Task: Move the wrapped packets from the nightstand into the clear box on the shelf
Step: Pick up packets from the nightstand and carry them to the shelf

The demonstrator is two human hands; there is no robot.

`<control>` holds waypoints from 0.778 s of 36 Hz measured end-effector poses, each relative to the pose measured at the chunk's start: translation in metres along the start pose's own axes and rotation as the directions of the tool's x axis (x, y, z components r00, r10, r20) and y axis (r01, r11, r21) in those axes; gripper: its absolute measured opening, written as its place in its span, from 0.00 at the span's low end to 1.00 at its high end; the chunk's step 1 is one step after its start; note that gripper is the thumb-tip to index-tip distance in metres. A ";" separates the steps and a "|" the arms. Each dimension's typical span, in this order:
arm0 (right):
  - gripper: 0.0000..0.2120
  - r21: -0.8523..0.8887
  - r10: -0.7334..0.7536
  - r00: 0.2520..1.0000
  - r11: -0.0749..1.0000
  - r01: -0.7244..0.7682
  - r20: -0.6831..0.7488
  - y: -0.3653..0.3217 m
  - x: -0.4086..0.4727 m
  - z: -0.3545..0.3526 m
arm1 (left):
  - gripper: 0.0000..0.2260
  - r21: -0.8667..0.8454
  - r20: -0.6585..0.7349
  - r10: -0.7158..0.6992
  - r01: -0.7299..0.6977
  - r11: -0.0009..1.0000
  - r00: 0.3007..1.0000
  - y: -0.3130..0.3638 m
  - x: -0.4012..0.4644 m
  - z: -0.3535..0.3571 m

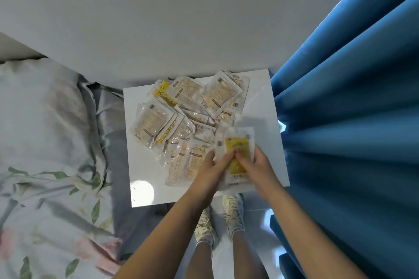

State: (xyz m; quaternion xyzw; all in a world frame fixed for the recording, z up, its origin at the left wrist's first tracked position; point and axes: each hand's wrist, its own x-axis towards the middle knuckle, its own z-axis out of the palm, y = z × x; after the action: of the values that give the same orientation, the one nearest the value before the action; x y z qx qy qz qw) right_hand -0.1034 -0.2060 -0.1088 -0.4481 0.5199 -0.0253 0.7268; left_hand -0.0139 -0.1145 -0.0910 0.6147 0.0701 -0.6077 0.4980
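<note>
A white nightstand (260,102) stands between a bed and a blue curtain (349,120), and its worktop carries a loose heap of wrapped packets (181,111), clear wrappers with pale contents and some yellow labels. The heap covers the far and middle parts of the nightstand, several packets overlapping one another. At the near right corner of the nightstand both hands meet over a small stack of packets topped by a yellow-labelled packet (237,147). The left hand (215,167) grips the stack from its left side, thumb on top; the right hand (256,163) grips it from the right, thumb pressed on the yellow label. The stack looks blurred, and whether it is touching the nightstand cannot be told. Left of the nightstand lies the bed with a floral quilt (45,188) and a pale pillow (38,106). Below the nightstand's near edge the person's pale shoes (233,210) show on the floor.
</note>
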 end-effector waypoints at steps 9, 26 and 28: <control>0.18 -0.421 -0.069 0.968 0.906 -0.039 -0.240 -0.002 0.025 0.008 | 0.07 -0.054 -0.240 0.067 -0.082 0.995 0.968 -0.004 -0.016 -0.051; 0.29 -0.753 -0.162 0.920 0.633 -0.181 -0.358 0.021 0.047 0.025 | 0.10 -0.127 -0.384 0.022 -0.077 0.989 0.923 -0.017 -0.037 -0.111; 0.24 -0.667 -0.137 0.918 0.728 -0.162 -0.373 0.023 0.045 0.019 | 0.12 -0.110 -0.383 0.024 -0.071 0.991 0.924 -0.017 -0.036 -0.113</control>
State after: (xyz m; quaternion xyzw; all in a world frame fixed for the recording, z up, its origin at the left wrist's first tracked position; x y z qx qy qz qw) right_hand -0.0778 -0.2027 -0.1566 -0.6659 0.6313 0.0833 0.3887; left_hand 0.0418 -0.0080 -0.0968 0.6909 0.1873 -0.4592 0.5261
